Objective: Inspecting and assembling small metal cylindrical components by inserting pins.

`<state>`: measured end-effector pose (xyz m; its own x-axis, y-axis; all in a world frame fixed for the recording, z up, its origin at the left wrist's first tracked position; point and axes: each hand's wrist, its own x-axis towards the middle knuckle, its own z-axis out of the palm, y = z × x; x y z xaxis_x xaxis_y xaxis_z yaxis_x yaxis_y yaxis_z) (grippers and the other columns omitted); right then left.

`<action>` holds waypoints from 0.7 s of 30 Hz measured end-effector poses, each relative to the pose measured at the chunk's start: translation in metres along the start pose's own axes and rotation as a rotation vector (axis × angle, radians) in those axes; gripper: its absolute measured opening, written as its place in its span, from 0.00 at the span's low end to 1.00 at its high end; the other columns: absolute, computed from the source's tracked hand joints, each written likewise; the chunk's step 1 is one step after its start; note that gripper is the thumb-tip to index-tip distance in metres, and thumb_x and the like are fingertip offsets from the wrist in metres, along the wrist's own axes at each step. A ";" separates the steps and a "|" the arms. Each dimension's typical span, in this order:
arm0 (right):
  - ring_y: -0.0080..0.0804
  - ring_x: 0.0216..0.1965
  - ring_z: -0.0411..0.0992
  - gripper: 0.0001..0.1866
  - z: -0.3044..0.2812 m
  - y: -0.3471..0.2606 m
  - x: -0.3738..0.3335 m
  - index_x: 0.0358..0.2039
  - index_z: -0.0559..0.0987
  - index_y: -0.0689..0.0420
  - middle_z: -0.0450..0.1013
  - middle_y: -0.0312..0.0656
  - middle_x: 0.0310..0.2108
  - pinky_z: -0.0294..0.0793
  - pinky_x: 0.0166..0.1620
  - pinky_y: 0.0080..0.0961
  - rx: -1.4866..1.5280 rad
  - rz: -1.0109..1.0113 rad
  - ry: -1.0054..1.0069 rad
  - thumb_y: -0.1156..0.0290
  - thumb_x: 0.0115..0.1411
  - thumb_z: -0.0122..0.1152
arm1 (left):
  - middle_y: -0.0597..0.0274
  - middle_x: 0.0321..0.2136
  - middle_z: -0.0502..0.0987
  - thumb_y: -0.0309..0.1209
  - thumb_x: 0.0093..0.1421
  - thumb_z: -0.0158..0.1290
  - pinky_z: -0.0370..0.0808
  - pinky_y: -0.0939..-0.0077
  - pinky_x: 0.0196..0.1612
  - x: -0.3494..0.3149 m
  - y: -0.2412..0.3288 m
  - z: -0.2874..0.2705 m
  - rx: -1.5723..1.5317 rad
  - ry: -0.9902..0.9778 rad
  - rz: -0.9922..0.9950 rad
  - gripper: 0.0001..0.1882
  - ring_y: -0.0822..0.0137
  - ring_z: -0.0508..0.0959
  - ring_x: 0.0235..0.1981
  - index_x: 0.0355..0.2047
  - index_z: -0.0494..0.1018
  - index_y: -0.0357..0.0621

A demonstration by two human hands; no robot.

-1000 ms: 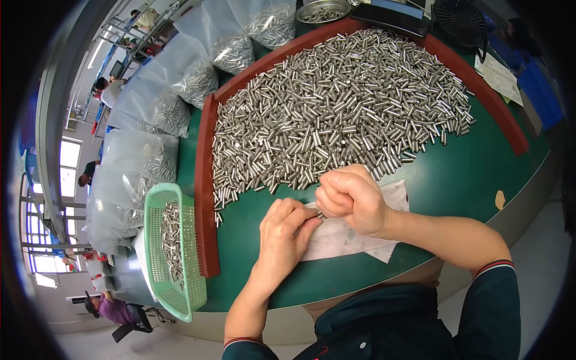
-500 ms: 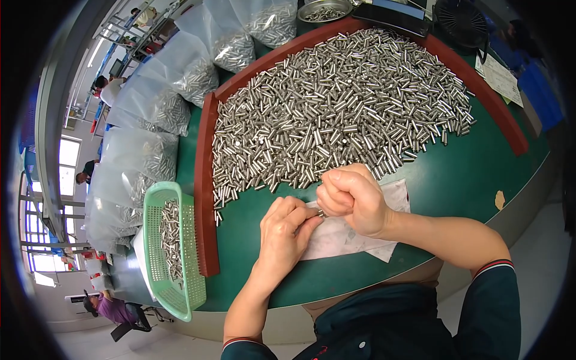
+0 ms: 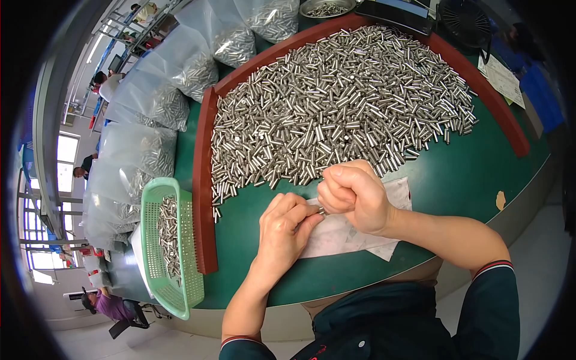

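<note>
Over a white cloth (image 3: 372, 235) my two hands meet at the near side of a heap of small shiny metal pins (image 3: 336, 108). My left hand (image 3: 283, 231) is closed in a pinch, with the end of one metal pin (image 3: 321, 210) showing at its thumb and fingertips. Beside it, my right hand (image 3: 358, 198) is curled into a fist, its fingers almost touching that pin. Whatever the right fist holds is hidden.
A dark red rim (image 3: 206, 180) borders the heap on the green table (image 3: 444, 180). To the left stands a green basket (image 3: 193, 240) partly filled with pins. Clear bags of pins (image 3: 159, 153) line the far left. A fan (image 3: 462, 24) and papers (image 3: 503, 79) lie far right.
</note>
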<state>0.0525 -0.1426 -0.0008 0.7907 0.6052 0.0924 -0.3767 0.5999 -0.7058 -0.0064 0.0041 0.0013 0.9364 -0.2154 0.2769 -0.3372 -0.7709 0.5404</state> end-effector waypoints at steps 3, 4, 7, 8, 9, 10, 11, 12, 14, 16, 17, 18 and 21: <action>0.19 0.11 0.44 0.20 -0.001 0.001 0.000 0.07 0.53 0.52 0.48 0.30 0.06 0.44 0.17 0.18 0.003 0.018 0.002 0.68 0.55 0.38 | 0.63 0.19 0.68 0.24 0.39 0.58 0.66 0.72 0.24 0.000 0.000 0.000 -0.008 0.001 -0.004 0.07 0.63 0.67 0.21 0.20 0.72 0.39; 0.19 0.11 0.44 0.20 -0.001 0.001 0.001 0.07 0.53 0.52 0.48 0.30 0.06 0.44 0.17 0.18 0.004 0.019 0.003 0.68 0.55 0.38 | 0.62 0.19 0.68 0.23 0.39 0.58 0.66 0.72 0.24 0.000 0.000 0.000 -0.011 -0.001 -0.009 0.07 0.63 0.67 0.21 0.20 0.72 0.39; 0.18 0.11 0.45 0.20 0.002 0.000 0.001 0.07 0.53 0.53 0.48 0.30 0.06 0.45 0.17 0.18 -0.023 0.035 -0.005 0.68 0.55 0.38 | 0.62 0.19 0.68 0.23 0.38 0.58 0.66 0.72 0.24 0.000 0.001 -0.001 -0.019 -0.004 -0.017 0.07 0.63 0.67 0.21 0.20 0.72 0.39; 0.18 0.12 0.45 0.20 0.004 0.000 0.001 0.07 0.53 0.53 0.48 0.30 0.07 0.45 0.17 0.18 -0.063 0.014 -0.007 0.69 0.56 0.37 | 0.62 0.19 0.68 0.23 0.38 0.58 0.66 0.72 0.24 0.001 0.001 -0.001 -0.022 -0.004 -0.021 0.07 0.63 0.67 0.21 0.20 0.72 0.39; 0.18 0.12 0.45 0.20 0.005 0.001 0.001 0.07 0.53 0.53 0.48 0.30 0.07 0.45 0.17 0.18 -0.103 -0.007 -0.008 0.69 0.56 0.37 | 0.62 0.19 0.68 0.23 0.38 0.58 0.66 0.72 0.24 0.002 0.001 -0.001 -0.029 -0.011 -0.023 0.07 0.62 0.67 0.21 0.20 0.72 0.39; 0.17 0.12 0.45 0.20 0.009 0.001 -0.001 0.08 0.53 0.54 0.48 0.30 0.08 0.44 0.18 0.18 -0.177 -0.043 0.008 0.70 0.56 0.37 | 0.62 0.19 0.68 0.23 0.38 0.58 0.66 0.72 0.24 0.003 0.000 0.000 -0.037 -0.017 -0.024 0.07 0.62 0.67 0.21 0.20 0.72 0.39; 0.17 0.12 0.45 0.20 0.009 0.002 -0.002 0.08 0.53 0.54 0.48 0.30 0.08 0.44 0.18 0.18 -0.177 -0.040 0.010 0.70 0.56 0.37 | 0.62 0.19 0.68 0.23 0.38 0.58 0.66 0.72 0.24 0.003 -0.001 0.001 -0.041 -0.018 -0.026 0.07 0.62 0.67 0.21 0.20 0.72 0.39; 0.17 0.13 0.47 0.18 0.009 0.004 -0.002 0.08 0.54 0.56 0.50 0.31 0.09 0.46 0.18 0.18 -0.213 -0.046 0.001 0.70 0.55 0.38 | 0.62 0.19 0.68 0.23 0.39 0.58 0.66 0.72 0.23 0.002 -0.002 0.001 -0.039 -0.004 -0.015 0.06 0.62 0.67 0.21 0.19 0.72 0.38; 0.17 0.13 0.44 0.19 0.014 0.006 -0.002 0.08 0.52 0.54 0.47 0.30 0.09 0.44 0.18 0.18 -0.277 -0.078 -0.004 0.71 0.56 0.37 | 0.61 0.18 0.68 0.23 0.39 0.58 0.66 0.72 0.23 0.001 0.000 -0.001 -0.037 0.009 -0.004 0.06 0.62 0.67 0.21 0.19 0.72 0.38; 0.17 0.13 0.44 0.19 0.011 0.006 -0.004 0.08 0.52 0.54 0.48 0.30 0.09 0.44 0.18 0.18 -0.261 -0.075 0.014 0.71 0.56 0.37 | 0.61 0.19 0.68 0.23 0.39 0.59 0.66 0.72 0.23 0.004 0.001 0.000 -0.035 -0.001 -0.005 0.06 0.62 0.67 0.21 0.19 0.72 0.38; 0.17 0.13 0.44 0.20 0.009 0.005 -0.004 0.08 0.52 0.54 0.48 0.30 0.08 0.44 0.18 0.18 -0.241 -0.067 0.030 0.70 0.56 0.37 | 0.61 0.19 0.68 0.23 0.39 0.59 0.66 0.72 0.23 0.004 0.001 0.001 -0.038 0.000 0.002 0.06 0.62 0.67 0.21 0.19 0.72 0.38; 0.18 0.13 0.44 0.20 0.009 0.003 -0.004 0.08 0.52 0.54 0.48 0.30 0.08 0.44 0.18 0.18 -0.181 -0.053 0.024 0.70 0.56 0.37 | 0.62 0.19 0.68 0.23 0.39 0.59 0.66 0.72 0.23 0.001 0.000 0.001 -0.035 0.008 0.002 0.07 0.62 0.67 0.21 0.20 0.72 0.38; 0.18 0.12 0.45 0.20 0.002 -0.001 0.000 0.07 0.53 0.54 0.49 0.31 0.08 0.44 0.17 0.18 -0.093 -0.072 0.000 0.68 0.55 0.38 | 0.62 0.19 0.68 0.23 0.39 0.58 0.66 0.72 0.24 0.000 0.000 -0.001 -0.020 0.009 0.004 0.07 0.62 0.67 0.21 0.21 0.72 0.38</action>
<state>0.0518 -0.1416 0.0015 0.8142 0.5622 0.1449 -0.2724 0.5904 -0.7597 -0.0070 0.0050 0.0020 0.9340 -0.2131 0.2866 -0.3432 -0.7576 0.5552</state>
